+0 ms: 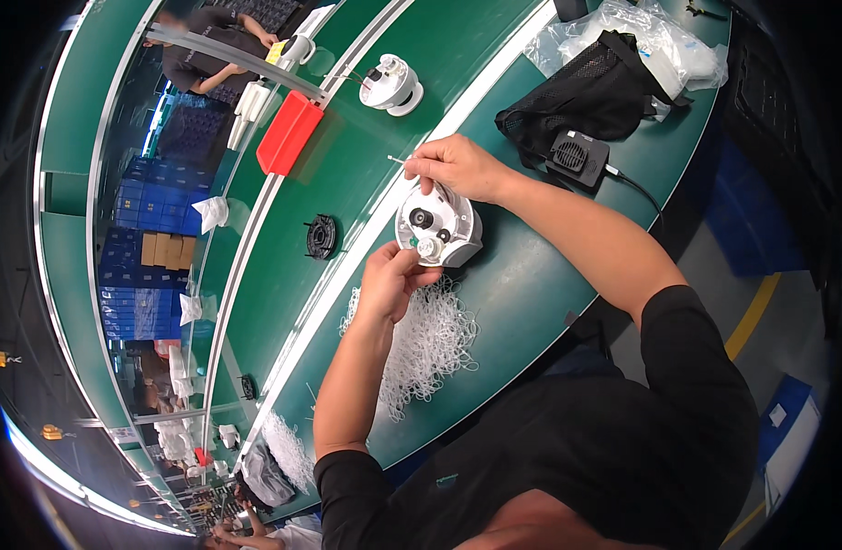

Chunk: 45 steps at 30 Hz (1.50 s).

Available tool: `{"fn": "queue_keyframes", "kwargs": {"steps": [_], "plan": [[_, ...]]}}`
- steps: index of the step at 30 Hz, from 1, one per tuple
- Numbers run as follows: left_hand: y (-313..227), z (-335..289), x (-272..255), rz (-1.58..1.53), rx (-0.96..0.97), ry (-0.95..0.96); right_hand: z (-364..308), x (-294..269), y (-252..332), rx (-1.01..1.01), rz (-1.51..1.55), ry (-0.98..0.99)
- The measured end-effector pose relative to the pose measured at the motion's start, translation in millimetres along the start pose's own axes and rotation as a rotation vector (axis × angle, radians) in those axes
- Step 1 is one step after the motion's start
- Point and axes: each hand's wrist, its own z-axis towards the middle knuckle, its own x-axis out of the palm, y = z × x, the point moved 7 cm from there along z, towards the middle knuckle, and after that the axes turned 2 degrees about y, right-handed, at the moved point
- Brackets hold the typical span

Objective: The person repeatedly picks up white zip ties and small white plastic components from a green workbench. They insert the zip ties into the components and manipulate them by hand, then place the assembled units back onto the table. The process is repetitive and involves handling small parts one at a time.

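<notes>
A white, rounded camera housing (446, 213) with a black lens stands on the green bench in front of me. My left hand (390, 282) grips its lower left edge, thumb and fingers closed near a small white round part on the housing. Above the housing's top edge, my right hand (456, 169) pinches a thin white piece (396, 159) whose tip pokes out to the left; its exact kind is too small to tell. Close beside my left forearm lies a loose heap of thin white rings (428, 344).
On the green conveyor belt sit a black round part (321, 236) and another white camera unit (391, 85). A red bin (290, 133) is beyond it. To the right are a black mesh bag (577, 92), clear plastic bags (632, 41) and a black fan box (577, 158) with a cable.
</notes>
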Motion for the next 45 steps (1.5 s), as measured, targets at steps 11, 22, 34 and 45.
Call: {"fn": "queue_keyframes", "kwargs": {"steps": [11, 22, 34, 45], "plan": [[-46, 21, -58, 0.115, 0.411, -0.226, -2, 7, 5, -0.201, -0.411, -0.007], [-87, 38, -6, -0.098, 0.735, 0.004, -10, 7, 19, -0.06, -0.322, 0.036], [-83, 47, -7, -0.266, 0.674, 0.109, -8, 9, 13, -0.096, -0.231, 0.031], [-79, 49, -1, 0.225, 0.634, -0.044, -8, 11, 11, -0.126, -0.383, 0.069]]}}
